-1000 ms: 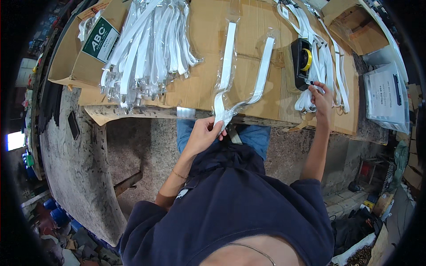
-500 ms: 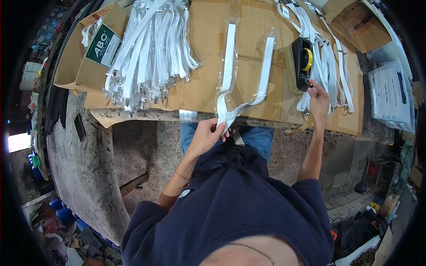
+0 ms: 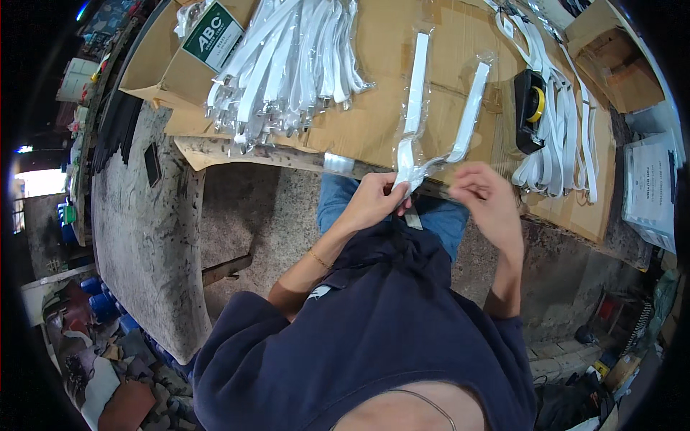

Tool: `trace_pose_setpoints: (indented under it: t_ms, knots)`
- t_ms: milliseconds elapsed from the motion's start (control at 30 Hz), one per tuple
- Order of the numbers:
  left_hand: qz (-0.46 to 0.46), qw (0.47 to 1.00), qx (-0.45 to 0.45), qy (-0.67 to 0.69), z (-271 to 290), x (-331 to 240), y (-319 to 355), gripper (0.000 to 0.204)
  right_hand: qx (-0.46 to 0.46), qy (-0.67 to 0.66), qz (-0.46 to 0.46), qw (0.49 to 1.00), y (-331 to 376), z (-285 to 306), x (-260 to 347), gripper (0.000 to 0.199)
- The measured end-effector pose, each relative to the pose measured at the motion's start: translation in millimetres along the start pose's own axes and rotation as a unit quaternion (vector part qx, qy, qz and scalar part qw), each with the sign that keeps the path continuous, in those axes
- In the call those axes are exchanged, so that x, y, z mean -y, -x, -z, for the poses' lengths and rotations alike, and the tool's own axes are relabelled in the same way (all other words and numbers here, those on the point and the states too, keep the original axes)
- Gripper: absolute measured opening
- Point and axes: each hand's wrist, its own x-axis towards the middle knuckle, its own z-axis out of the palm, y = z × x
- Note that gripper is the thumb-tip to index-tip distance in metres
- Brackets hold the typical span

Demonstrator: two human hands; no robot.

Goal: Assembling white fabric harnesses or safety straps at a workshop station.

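Observation:
My left hand point(image 3: 374, 203) pinches the gathered lower end of a white lanyard point(image 3: 416, 82) in a clear plastic sleeve, at the table's front edge. Its two flat lengths spread away from me across the cardboard point(image 3: 374, 39) in a V. To the right of that end, a small gap away, hovers my right hand point(image 3: 494, 210), thumb and fingertips drawn together; whatever is between them is too small to make out. A black tape dispenser point(image 3: 523, 129) with a yellow core stands beyond it, beside a bundle of unwrapped white lanyards point(image 3: 564, 108).
A thick heap of bagged white lanyards point(image 3: 284, 79) covers the table's left part, beside an open cardboard box point(image 3: 169, 90). At the right are another open box point(image 3: 624, 72) and a clear plastic bin point(image 3: 650, 190). A phone point(image 3: 152, 164) lies on the worn side surface.
My right hand has left the tape dispenser and come leftward, close to my left hand. My left hand keeps its hold on the lanyard. The whole view has shifted, moving the table contents rightward.

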Motion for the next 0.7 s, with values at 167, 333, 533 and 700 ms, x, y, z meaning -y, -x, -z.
trace_pose_setpoints:
  t_ms: [167,333,533,700]
  knots:
    - [-0.021,1.0,-0.007,-0.001,-6,1,5,0.028,0.114,0.16,0.007,0.98,-29,-26,20,0.013]
    - [-0.026,1.0,-0.013,0.011,-8,-2,14,0.029,0.142,0.235,0.043,0.961,-45,-36,15,0.016]
    - [-0.033,0.999,-0.024,0.018,-7,0,17,0.029,0.155,0.324,0.074,0.93,-47,-44,29,0.008]
    - [-0.038,0.999,-0.017,-0.001,-4,1,17,0.028,0.157,0.342,0.089,0.922,-45,-49,31,0.006]
